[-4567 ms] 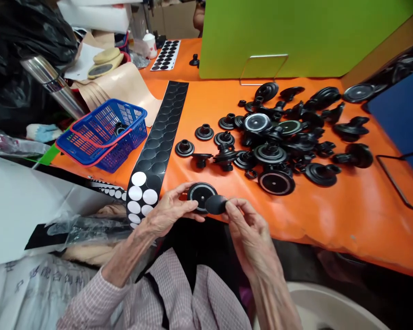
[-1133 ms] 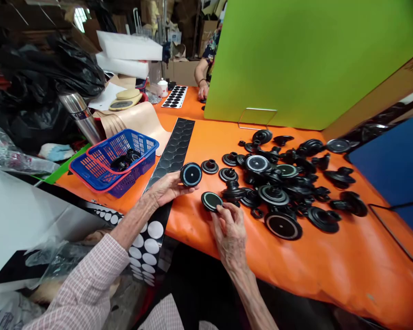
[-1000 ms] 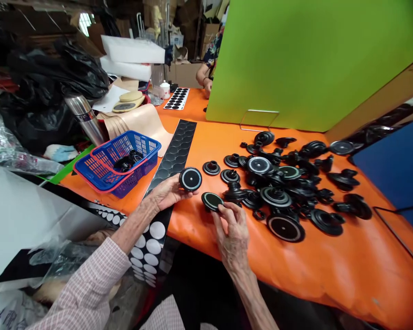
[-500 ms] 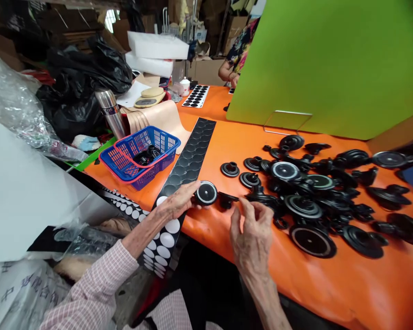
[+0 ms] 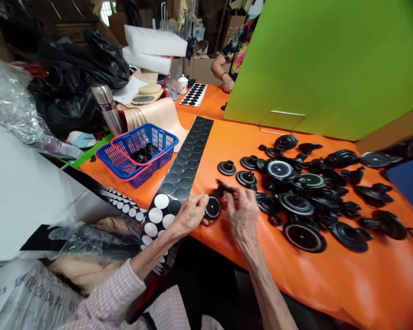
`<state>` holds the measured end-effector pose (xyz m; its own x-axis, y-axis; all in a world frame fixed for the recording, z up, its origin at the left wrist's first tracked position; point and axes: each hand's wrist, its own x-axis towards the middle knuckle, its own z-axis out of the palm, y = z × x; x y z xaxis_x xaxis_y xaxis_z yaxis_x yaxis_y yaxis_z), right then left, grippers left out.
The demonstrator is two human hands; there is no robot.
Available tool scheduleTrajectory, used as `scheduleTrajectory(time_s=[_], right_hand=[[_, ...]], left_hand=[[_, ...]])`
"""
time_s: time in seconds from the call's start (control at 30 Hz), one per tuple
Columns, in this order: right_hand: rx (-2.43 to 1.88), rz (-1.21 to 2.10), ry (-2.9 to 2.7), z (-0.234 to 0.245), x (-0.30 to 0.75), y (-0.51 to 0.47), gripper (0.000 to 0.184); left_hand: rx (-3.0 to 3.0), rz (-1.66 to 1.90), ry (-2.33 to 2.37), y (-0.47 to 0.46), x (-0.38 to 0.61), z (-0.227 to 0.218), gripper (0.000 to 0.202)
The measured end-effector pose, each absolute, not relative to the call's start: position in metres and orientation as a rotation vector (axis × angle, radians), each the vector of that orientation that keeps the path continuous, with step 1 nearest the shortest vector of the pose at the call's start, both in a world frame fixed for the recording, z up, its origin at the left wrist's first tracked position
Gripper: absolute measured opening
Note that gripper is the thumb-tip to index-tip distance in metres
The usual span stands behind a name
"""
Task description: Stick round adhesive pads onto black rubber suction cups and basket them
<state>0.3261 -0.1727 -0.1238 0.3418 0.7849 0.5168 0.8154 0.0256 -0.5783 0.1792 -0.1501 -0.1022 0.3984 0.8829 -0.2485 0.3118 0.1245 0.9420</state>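
Observation:
My left hand (image 5: 192, 213) is closed on the edge of a round black disc (image 5: 213, 207), its flat face with a pale ring turned up. Just right of it, my right hand (image 5: 242, 211), slightly blurred, has its fingers closed on another black disc-shaped part (image 5: 223, 188), which is tilted edge-on close to the first disc. Beside my left hand runs a black strip of round stickers (image 5: 182, 169), its near end showing white circles (image 5: 155, 215) and hanging over the table edge. A pile of black discs with knobbed stems (image 5: 296, 204) lies right of my right hand.
A blue basket (image 5: 136, 176) holding black parts stands on the orange table (image 5: 223, 137), left of the strip. Behind it are a steel thermos (image 5: 106, 107) and a yellow scale (image 5: 147, 98). A green panel (image 5: 312, 68) rises at the back; another person's hand (image 5: 227, 84) is beside it.
My right hand has moved left and taken hold of the black part, which is now tilted. My left hand has shifted slightly right and down with its disc. The view has turned a little.

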Motion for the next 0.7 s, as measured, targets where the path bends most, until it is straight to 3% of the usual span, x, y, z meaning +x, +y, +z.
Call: scheduleTrajectory(time_s=[0.17, 0.3, 0.37, 0.5, 0.7], right_hand=[[-1.691, -0.264, -1.289, -0.104, 0.322, -0.202, 0.018], [-1.574, -0.311, -1.443, -0.112, 0.298, -0.230, 0.018], [-1.514, -0.266, -1.480, -0.123, 0.286, -0.236, 0.025], [-1.458, -0.023, -1.460, -0.134, 0.266, -0.238, 0.031], [-1.469, 0.742, -0.882, -0.117, 0.247, -0.234, 0.028]], left_hand=[[1.585, 0.698, 1.339, -0.146, 0.198, -0.085, 0.029], [1.523, 0.699, 1.309, -0.154, 0.179, -0.073, 0.049], [1.292, 0.635, 1.093, -0.158, 0.165, -0.074, 0.048], [0.969, 0.719, 0.928, -0.161, 0.147, -0.081, 0.041], [0.921, 0.823, 0.916, -0.162, 0.137, -0.080, 0.045]])
